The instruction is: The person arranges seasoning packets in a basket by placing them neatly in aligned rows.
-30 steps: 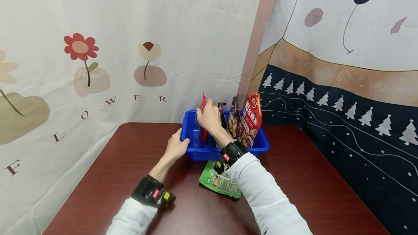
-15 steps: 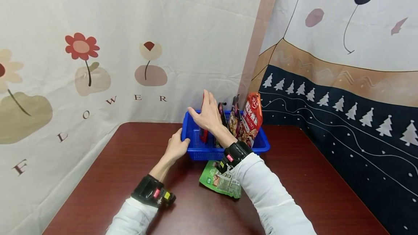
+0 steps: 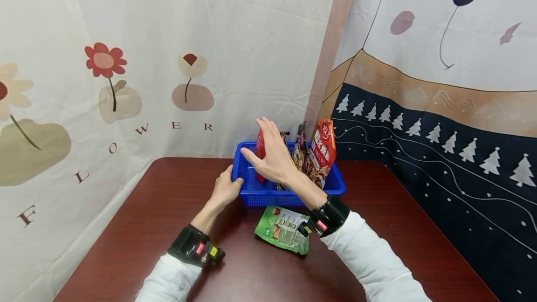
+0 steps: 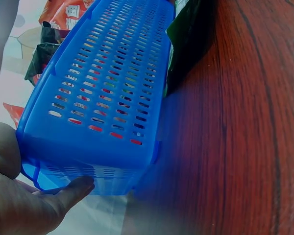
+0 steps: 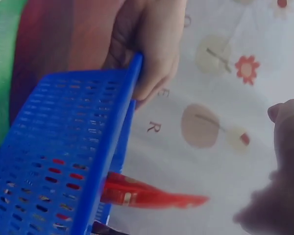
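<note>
A blue perforated plastic basket (image 3: 272, 198) stands on the table with several snack pouches upright inside. My left hand (image 3: 225, 188) grips its left end; in the left wrist view, thumb and fingers (image 4: 76, 191) are at the rim and end wall. My right hand (image 3: 274, 158) is over the basket, fingers straight, thumb spread, nothing in it. Just behind it is a red pouch (image 5: 137, 192), sticking up past the rim. Two dark pouches (image 3: 299, 150) and a large orange-red pouch (image 3: 324, 146) stand farther right. In front of the basket, a green pouch (image 3: 282, 229) lies flat.
The dark red wooden table (image 3: 402, 236) reaches back to a cream cloth (image 3: 251, 59) with printed flowers. On the right hangs a bear-and-tree print cloth (image 3: 444, 162). Each wrist wears a black camera band (image 3: 331, 216).
My right hand has let go of the red pouch, straightened its fingers and drawn back slightly right and toward me. The left hand keeps its hold on the basket.
</note>
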Demonstrator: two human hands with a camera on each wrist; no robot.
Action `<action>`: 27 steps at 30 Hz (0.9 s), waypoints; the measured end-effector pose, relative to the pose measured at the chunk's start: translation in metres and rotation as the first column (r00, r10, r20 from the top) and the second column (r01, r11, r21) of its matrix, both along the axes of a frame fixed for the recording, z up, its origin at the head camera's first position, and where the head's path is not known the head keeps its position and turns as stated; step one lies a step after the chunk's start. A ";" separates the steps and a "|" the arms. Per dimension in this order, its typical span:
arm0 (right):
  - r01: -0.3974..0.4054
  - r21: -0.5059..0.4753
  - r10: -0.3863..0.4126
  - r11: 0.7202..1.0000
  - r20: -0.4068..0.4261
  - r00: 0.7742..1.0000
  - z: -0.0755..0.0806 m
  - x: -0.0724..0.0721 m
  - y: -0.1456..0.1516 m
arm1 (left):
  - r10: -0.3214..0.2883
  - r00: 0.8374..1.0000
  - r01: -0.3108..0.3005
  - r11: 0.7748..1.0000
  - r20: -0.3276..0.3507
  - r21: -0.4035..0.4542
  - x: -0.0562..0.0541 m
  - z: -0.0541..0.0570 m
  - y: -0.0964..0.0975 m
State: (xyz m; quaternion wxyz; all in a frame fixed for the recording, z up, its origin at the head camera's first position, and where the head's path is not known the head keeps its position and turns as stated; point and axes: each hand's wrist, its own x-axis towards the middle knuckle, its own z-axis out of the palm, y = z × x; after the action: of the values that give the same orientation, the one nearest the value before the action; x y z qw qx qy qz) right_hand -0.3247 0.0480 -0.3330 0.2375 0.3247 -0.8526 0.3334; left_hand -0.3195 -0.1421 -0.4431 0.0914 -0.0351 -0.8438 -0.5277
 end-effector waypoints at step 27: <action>-0.278 0.205 0.246 0.938 0.170 0.954 -0.067 0.093 0.103 | 0.003 1.000 -0.003 1.000 0.020 -0.001 -0.003 -0.002 0.000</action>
State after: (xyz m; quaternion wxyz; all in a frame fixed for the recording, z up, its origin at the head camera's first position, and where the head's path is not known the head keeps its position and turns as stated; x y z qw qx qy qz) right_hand -0.2314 0.1510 -0.3999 0.0911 0.4359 -0.8488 0.2850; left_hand -0.3225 -0.1425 -0.4455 0.0835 -0.0285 -0.8449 -0.5276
